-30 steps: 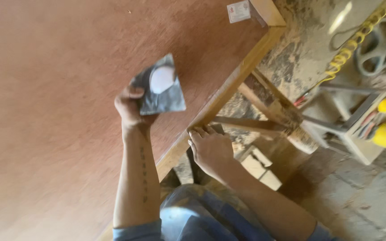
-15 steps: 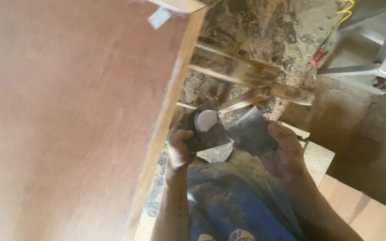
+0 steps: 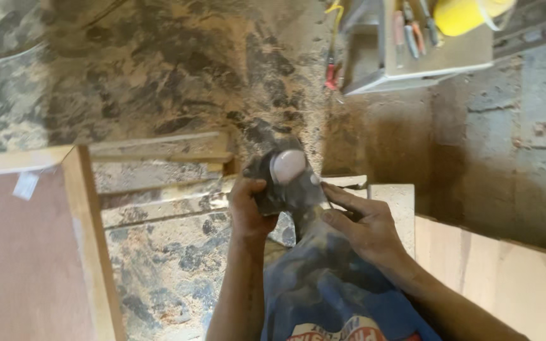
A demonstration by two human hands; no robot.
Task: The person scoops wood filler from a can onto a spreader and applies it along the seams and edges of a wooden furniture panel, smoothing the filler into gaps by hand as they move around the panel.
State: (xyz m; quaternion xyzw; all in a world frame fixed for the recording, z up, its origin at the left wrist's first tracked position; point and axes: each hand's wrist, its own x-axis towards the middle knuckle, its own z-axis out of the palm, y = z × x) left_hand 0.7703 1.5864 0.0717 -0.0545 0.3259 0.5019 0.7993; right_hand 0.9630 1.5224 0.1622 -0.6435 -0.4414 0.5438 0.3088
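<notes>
Clamped in my left hand (image 3: 248, 211) was a dark sanding block (image 3: 285, 183) with a pale knob; my right hand (image 3: 364, 224) pinched its lower edge, above the dusty floor (image 3: 159, 82).

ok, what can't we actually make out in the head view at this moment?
- Grey pad with a pale round knob: its underside and lower edge are hidden by the left hand and right hand.
- Blue cloth: cut off by the bottom edge.
- Tools on the shelf and the yellow container: small, cropped by the top edge.
</notes>
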